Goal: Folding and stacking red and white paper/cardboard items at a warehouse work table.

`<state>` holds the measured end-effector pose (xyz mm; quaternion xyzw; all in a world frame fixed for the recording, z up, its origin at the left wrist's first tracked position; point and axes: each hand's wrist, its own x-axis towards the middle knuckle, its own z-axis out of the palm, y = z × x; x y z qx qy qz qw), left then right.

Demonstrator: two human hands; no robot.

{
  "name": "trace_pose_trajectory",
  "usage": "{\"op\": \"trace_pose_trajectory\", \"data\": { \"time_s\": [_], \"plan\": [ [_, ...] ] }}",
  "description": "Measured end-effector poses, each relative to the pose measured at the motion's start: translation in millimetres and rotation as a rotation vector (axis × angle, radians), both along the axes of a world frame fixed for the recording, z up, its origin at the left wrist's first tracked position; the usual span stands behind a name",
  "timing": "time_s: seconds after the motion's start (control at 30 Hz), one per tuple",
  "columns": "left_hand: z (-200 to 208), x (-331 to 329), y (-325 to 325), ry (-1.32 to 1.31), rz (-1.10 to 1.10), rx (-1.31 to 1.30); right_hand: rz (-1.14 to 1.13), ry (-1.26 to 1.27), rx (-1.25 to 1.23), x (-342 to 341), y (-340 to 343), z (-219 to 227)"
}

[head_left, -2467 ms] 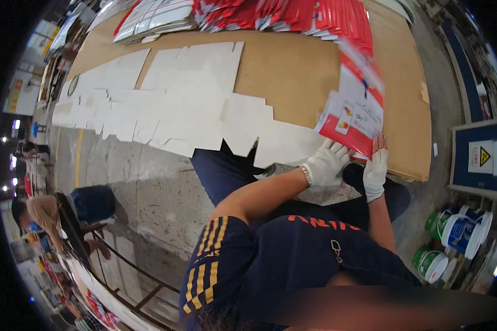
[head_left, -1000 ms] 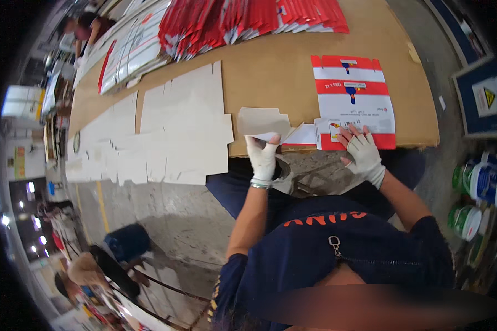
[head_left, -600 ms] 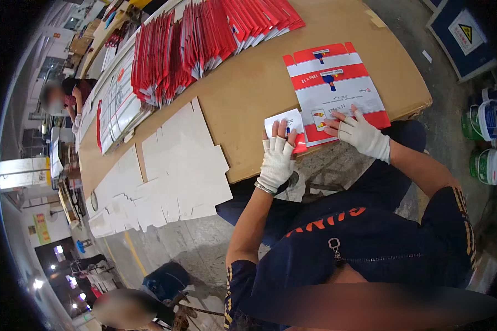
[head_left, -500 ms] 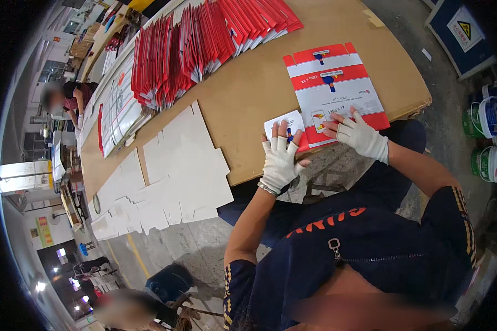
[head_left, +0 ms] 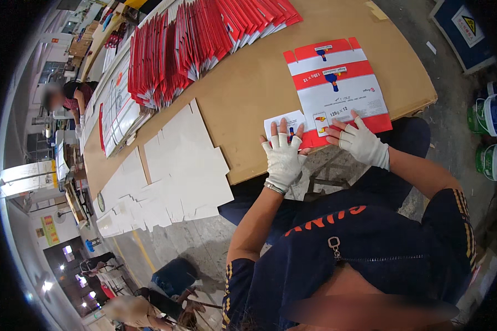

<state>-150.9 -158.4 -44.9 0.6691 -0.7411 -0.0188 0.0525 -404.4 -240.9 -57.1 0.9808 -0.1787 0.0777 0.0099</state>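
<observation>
A flat red-and-white printed carton (head_left: 352, 83) lies at the table's near edge in front of me. Its small white side flap (head_left: 273, 126) sticks out at the lower left. My left hand (head_left: 284, 161), in a white fingerless glove, rests its spread fingertips on this flap and the carton's near left corner. Gloved the same way, my right hand (head_left: 363, 144) lies with fingers stretched out on the near edge of the carton, right of the left hand. Neither hand grips anything.
Folded red-and-white cartons (head_left: 176, 47) stand in a long row at the far left of the brown table (head_left: 243, 121). White flat cardboard blanks (head_left: 182, 165) hang over the near left edge. Buckets (head_left: 490, 163) stand on the floor at right. Another person (head_left: 77, 102) works at far left.
Both hands stay on the carton with only slight shifts; the left fingers have spread a little more. The view has shifted slightly.
</observation>
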Motion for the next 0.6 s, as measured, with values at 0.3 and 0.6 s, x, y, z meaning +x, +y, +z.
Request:
{"op": "trace_pose_trajectory", "data": {
  "time_s": [0.3, 0.6],
  "plan": [
    [6.7, -4.5, -41.5, 0.259, 0.125, -0.025, -0.044, -0.067, 0.237, 6.6, -3.8, 23.7],
    [-13.5, -51.0, -29.8, 0.933, 0.262, -0.123, -0.635, -0.646, 1.687, -31.5, 94.6, 29.5]
  ]
}}
